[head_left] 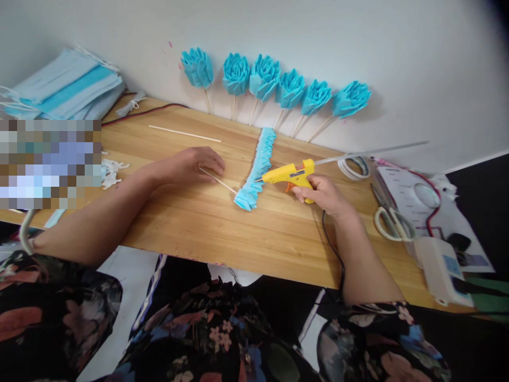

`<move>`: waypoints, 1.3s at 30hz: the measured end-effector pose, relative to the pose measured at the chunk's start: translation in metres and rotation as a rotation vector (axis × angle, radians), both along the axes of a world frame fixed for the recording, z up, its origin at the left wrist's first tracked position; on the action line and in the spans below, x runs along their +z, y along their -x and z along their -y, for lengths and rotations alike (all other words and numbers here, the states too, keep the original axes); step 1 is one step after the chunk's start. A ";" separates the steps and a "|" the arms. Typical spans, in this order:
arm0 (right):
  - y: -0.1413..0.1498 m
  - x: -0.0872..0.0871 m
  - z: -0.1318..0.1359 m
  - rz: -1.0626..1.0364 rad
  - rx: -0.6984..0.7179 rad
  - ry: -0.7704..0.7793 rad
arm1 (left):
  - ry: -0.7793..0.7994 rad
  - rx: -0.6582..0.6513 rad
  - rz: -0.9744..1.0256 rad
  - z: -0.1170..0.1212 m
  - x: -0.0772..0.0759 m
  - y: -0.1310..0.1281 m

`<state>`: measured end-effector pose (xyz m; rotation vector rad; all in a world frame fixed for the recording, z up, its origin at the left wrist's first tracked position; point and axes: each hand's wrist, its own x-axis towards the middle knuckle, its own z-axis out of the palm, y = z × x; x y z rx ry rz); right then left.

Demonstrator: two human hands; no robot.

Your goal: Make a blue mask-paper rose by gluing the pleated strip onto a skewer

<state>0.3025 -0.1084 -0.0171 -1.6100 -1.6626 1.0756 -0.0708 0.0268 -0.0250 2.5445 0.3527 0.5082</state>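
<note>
My left hand [202, 163] is closed on a thin wooden stick [218, 181], whose far end meets the near end of a pleated blue strip [261, 164]. The strip lies on the wooden table, its edge folded into small points. In my right hand [321, 192] is a yellow glue gun [292, 176] with an orange trigger. Its nozzle points left and sits over the strip's lower part; whether it touches cannot be made out. A long clear glue stick [374, 152] juts from the gun's back.
Several blue flowers on sticks [265, 77] lean against the wall. Face masks [67, 85] are piled at the back left, and a loose stick [185, 133] lies before them. To the right are a tape roll [353, 167], scissors [392, 220] and a white device [441, 270]. The gun's cord [333, 249] hangs over the front edge.
</note>
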 end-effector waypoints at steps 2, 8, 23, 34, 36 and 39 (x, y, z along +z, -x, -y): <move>0.000 -0.001 0.000 0.009 0.001 0.003 | -0.001 -0.001 0.003 0.000 0.000 0.000; -0.004 -0.005 -0.001 -0.080 -0.009 -0.009 | -0.007 -0.010 0.004 0.000 0.000 0.001; 0.000 -0.002 -0.001 0.015 -0.082 -0.064 | -0.026 -0.019 0.022 0.000 -0.001 0.000; -0.005 -0.008 -0.004 -0.027 -0.103 -0.072 | -0.051 -0.036 0.036 0.002 0.000 0.000; -0.005 -0.008 -0.005 -0.137 -0.144 -0.067 | -0.042 -0.026 0.021 0.002 0.002 -0.001; -0.006 -0.008 -0.006 -0.272 -0.186 -0.077 | -0.040 -0.009 0.020 0.003 0.002 -0.001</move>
